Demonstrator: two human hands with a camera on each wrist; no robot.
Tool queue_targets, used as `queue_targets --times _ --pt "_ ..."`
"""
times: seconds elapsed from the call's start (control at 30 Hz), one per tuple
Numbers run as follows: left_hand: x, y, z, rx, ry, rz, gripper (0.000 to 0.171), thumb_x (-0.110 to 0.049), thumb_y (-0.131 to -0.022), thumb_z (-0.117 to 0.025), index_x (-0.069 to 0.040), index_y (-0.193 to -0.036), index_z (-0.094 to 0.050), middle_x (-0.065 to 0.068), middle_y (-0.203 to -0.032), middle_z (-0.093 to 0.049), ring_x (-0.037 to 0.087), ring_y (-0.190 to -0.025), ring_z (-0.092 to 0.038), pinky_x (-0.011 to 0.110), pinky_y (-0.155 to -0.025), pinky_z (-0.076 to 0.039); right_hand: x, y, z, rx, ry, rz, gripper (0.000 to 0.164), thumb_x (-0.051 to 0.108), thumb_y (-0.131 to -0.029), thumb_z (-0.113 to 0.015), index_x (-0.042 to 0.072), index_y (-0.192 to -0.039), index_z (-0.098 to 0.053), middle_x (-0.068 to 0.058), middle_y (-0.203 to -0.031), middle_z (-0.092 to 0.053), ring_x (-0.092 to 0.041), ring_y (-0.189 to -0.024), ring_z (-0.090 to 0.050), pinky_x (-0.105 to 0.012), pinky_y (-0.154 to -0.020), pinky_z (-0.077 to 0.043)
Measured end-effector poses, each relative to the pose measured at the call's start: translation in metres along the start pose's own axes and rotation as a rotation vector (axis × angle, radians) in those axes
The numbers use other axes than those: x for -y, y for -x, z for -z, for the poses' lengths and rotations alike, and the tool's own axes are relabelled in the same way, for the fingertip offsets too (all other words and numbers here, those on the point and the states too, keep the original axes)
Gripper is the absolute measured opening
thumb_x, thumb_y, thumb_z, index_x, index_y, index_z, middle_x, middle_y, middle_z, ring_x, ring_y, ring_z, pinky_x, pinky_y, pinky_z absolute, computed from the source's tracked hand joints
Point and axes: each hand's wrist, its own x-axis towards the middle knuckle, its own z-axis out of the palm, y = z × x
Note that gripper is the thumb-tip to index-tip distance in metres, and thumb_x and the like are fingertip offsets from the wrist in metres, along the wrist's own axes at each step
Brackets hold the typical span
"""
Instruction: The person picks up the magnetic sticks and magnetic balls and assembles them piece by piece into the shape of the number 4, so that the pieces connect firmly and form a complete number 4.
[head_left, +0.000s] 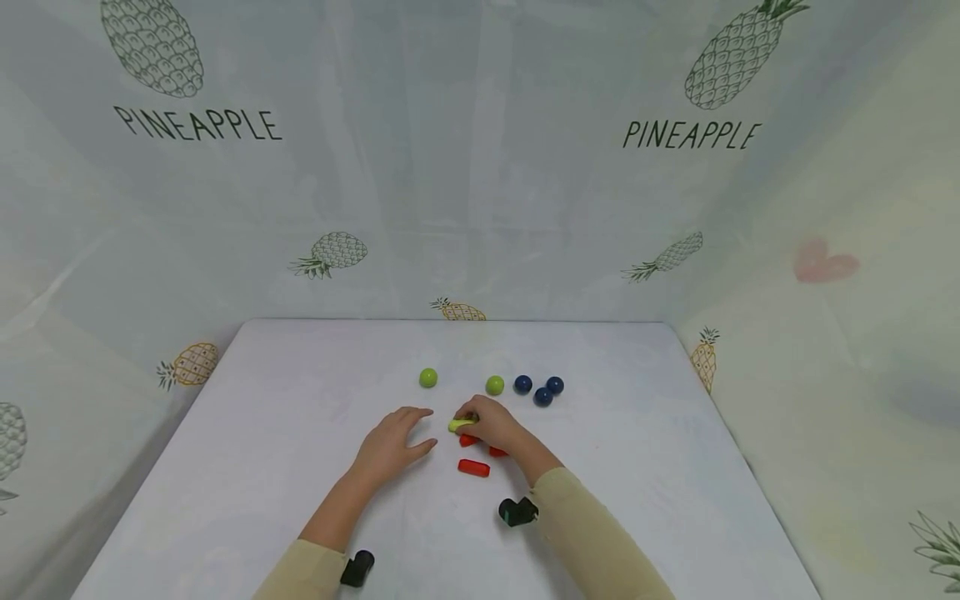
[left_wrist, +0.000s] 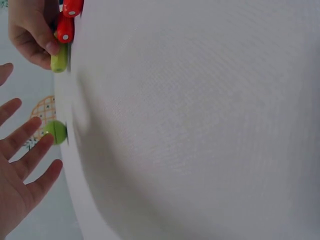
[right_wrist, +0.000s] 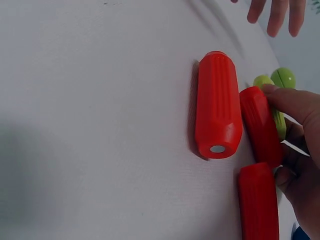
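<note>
A pale cloth [head_left: 405,167] printed with pineapples hangs at the far side, behind a white table [head_left: 262,417]. The left hand [head_left: 393,447] is left of the sticks, fingers spread and thumb well apart from them, grasping nothing. The right hand [head_left: 492,423] pinches a yellow-green stick [head_left: 454,426] between thumb and fingers, the gap closed to the stick's thickness; the stick's left end projects from the grip. Three red sticks [head_left: 474,468] lie on the near side of it, the farthest just beside it; whether the two touch cannot be told.

The yellow-green stick is probably light and stiff, smooth enough to slip a little at the ends and unlikely to break. Its ridged middle should give the surest hold, thumb on the near side, fingers on the far side. Whether it rests on the table or is slightly raised cannot be told. Smallest are the balls, farther off: two green balls [head_left: 428,377], well apart, and, to their right, three dark blue balls [head_left: 543,397] grouped together.
</note>
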Motion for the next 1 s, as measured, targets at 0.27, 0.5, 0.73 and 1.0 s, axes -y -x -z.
queue_targets --times 0.27,0.5,0.73,1.0 --pt "0.002 -0.008 0.006 0.002 0.033 0.038 0.055 -0.036 -0.088 -0.072 -0.014 -0.136 -0.055 0.008 -0.135 -0.055 0.029 -0.127 -0.048 0.048 -0.102 -0.041 0.003 -0.005 0.003 0.021 -0.04 0.001 0.021 0.026 -0.092 -0.069 0.017 -0.111 -0.069 0.007 -0.094 -0.058 -0.015 -0.088 -0.054 -0.029 -0.081 -0.047" --pt "0.009 -0.017 0.013 -0.009 0.125 0.058 0.057 -0.034 -0.088 -0.072 -0.013 -0.138 -0.054 0.009 -0.134 -0.056 0.029 -0.121 -0.053 0.048 -0.099 -0.043 0.003 -0.012 0.001 0.016 -0.031 0.011 0.031 0.031 -0.096 -0.064 0.017 -0.123 -0.066 0.008 -0.098 -0.058 -0.014 -0.089 -0.053 -0.028 -0.08 -0.047" --pt "0.018 -0.029 0.014 -0.04 0.247 0.096 0.056 -0.03 -0.09 -0.07 -0.01 -0.139 -0.051 0.01 -0.128 -0.059 0.029 -0.116 -0.056 0.049 -0.094 -0.045 0.006 -0.017 -0.003 0.003 -0.059 0.013 0.035 0.03 -0.098 -0.06 0.015 -0.129 -0.063 0.006 -0.105 -0.057 -0.015 -0.092 -0.052 -0.031 -0.083 -0.046" --pt "0.027 -0.044 0.011 -0.089 0.289 0.115 0.052 -0.025 -0.091 -0.069 -0.009 -0.138 -0.051 0.011 -0.125 -0.06 0.03 -0.112 -0.057 0.049 -0.092 -0.046 0.014 -0.022 -0.007 -0.044 -0.114 0.036 0.033 0.028 -0.098 -0.06 0.012 -0.127 -0.063 0.004 -0.106 -0.058 -0.015 -0.093 -0.052 -0.031 -0.082 -0.046"
